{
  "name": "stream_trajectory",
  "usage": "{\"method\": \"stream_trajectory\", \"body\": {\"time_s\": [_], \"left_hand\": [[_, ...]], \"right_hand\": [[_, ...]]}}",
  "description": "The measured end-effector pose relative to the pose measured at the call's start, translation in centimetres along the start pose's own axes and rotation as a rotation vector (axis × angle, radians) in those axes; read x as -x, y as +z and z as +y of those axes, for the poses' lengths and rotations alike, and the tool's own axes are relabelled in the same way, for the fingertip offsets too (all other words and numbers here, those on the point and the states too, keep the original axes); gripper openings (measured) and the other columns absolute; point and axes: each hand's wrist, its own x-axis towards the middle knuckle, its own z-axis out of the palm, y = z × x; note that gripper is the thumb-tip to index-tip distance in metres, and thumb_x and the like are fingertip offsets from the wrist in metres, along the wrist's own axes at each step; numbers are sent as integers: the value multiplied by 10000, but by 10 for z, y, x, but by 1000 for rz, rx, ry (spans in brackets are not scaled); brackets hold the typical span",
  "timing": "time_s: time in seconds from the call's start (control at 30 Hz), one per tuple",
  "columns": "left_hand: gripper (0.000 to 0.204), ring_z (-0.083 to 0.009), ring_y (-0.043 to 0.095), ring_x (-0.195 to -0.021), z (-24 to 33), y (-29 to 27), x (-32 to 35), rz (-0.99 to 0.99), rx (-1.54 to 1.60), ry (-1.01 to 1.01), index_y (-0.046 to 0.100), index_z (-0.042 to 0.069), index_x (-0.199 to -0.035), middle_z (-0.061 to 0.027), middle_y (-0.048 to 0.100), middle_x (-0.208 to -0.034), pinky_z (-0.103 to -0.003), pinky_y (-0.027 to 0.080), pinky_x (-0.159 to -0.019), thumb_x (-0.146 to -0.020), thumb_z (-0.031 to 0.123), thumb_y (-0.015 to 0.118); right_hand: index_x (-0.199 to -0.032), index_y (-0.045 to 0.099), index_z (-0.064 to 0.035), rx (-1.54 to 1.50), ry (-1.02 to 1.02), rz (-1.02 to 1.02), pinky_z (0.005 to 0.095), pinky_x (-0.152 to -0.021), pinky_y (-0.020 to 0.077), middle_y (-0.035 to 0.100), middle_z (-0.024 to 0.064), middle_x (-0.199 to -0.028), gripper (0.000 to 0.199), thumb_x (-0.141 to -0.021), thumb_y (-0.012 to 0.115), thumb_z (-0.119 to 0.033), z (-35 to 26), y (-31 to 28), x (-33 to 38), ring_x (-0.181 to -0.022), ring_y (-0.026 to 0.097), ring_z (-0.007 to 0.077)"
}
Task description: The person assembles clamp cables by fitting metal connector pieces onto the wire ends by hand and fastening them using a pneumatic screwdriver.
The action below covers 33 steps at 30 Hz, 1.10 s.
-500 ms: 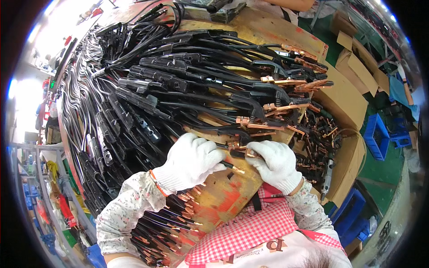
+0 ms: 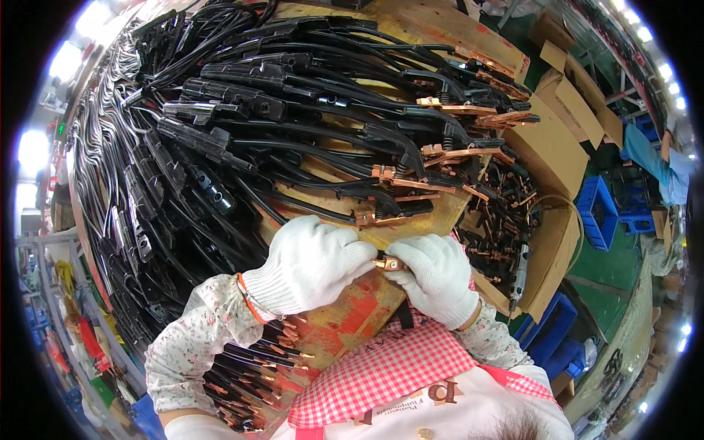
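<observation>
My left hand (image 2: 312, 262), in a white knit glove, pinches a black cable whose tip (image 2: 379, 256) barely shows past the fingers. Facing it, my gloved right hand (image 2: 438, 280) is closed on a copper fitting (image 2: 391, 264) with a round hole or screw in its side. Cable tip and fitting meet between the two hands; whether the wire sits inside is hidden by the fingers. Just beyond lies a welding electrode holder (image 2: 381, 217) with copper jaws, on the worn yellow and red tabletop (image 2: 359, 304). More cables with bare copper ends (image 2: 253, 367) lie beside my left forearm.
Bundled black cables with plastic handle shells (image 2: 238, 99) cover the table's left and far side. Several copper-jawed holders (image 2: 469, 152) reach toward the right edge. There a cardboard box (image 2: 557, 253) holds small parts and a silver cylindrical tool (image 2: 520, 273). Blue crates (image 2: 599, 213) stand beyond.
My hands have come together, bringing the cable's bare copper end to the copper fitting, so the bare wire no longer shows. The whole view has shifted slightly.
</observation>
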Motion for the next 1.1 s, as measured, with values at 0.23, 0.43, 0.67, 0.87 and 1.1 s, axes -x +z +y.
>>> {"method": "stream_trajectory", "body": {"time_s": [0.23,0.43,0.67,0.87,1.1], "left_hand": [[134,-293,656,-647,1,-5,-4,-78,114,-119,681,134,-882,-64,642,-720,-412,504,-567,-883,267,667],[230,-334,660,-634,1,-26,-19,-272,273,-227,697,128,-802,-122,660,-682,-447,510,-560,-909,313,613],[219,-296,679,-661,5,-38,-36,-444,414,-455,739,124,-865,-102,675,-693,-388,518,-616,-912,293,607],[240,-231,676,-666,-2,-51,-44,-700,522,-547,733,102,-936,-88,673,-689,-339,511,-648,-949,289,583],[270,-285,666,-663,8,-45,-42,-660,493,-675,740,95,-817,-124,664,-683,-381,511,-651,-895,313,601]], "right_hand": [[-1077,648,-128,-47,26,44,395,-696,457,671,27,-942,345,-799,752,-304,1,7,-2,-817,626,246],[-1067,646,-127,57,-107,107,380,-668,446,646,16,-935,325,-786,737,-263,3,4,-9,-780,603,217],[-1014,625,-136,55,-130,212,363,-631,440,586,10,-857,284,-775,701,-271,9,22,-20,-739,582,211],[-1084,637,-167,-4,-160,102,359,-640,459,635,-10,-912,347,-802,716,-352,10,18,-24,-763,610,203],[-1017,659,-170,-6,-173,94,372,-635,459,636,-12,-884,284,-835,667,-388,9,28,-23,-754,610,208]]}}
